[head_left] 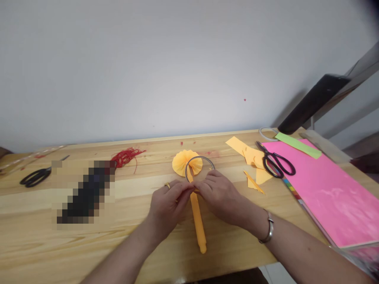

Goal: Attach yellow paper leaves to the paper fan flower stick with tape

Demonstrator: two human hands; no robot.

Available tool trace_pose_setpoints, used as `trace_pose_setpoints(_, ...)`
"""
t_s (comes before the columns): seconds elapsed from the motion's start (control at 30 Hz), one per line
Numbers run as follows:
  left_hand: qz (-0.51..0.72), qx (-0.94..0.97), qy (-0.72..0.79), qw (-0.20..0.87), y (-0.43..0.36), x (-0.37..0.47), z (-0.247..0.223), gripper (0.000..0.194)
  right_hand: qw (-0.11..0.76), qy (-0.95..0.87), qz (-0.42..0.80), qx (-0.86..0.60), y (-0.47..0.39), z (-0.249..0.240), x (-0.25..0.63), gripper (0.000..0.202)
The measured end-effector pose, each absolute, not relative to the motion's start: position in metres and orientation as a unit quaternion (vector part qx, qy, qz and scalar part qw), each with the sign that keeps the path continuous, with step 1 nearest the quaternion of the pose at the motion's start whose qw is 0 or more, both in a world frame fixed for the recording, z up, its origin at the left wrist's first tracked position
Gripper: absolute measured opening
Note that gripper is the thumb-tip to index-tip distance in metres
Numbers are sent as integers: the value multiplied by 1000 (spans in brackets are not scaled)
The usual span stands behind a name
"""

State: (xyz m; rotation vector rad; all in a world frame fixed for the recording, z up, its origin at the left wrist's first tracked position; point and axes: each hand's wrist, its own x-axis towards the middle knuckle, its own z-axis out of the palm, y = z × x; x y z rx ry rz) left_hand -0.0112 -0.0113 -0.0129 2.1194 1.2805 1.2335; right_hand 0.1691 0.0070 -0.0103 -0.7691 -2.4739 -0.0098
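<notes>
At the frame's centre, a grey ring [199, 157] is pinched by left hand [167, 205] and right hand [223, 197], both grips closed, seemingly for steadiness, above a folded orange strip [198, 223].

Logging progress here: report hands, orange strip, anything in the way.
Left hand, right hand pinched together at grey loop, exact grip hidden. Orange strip extends from beneath hands toward near side. Orange rosette just beyond; scissors on right lie clear.
</notes>
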Motion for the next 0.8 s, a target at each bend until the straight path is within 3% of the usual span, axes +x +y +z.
trace_pose_setpoints(0.47,368,808,451,85,-13,-12,-10,10,282,-914,-20,-290,9,-15,168,20)
trace_pose_setpoints(0.63,342,806,472,103,-14,-11,-8,10,296,-909,-8,-294,14,-21,171,21)
trace_pose_setpoints(0.8,335,771,504,198,-15,-11,-5,13,283,-890,77,-349,19,-18,173,13)
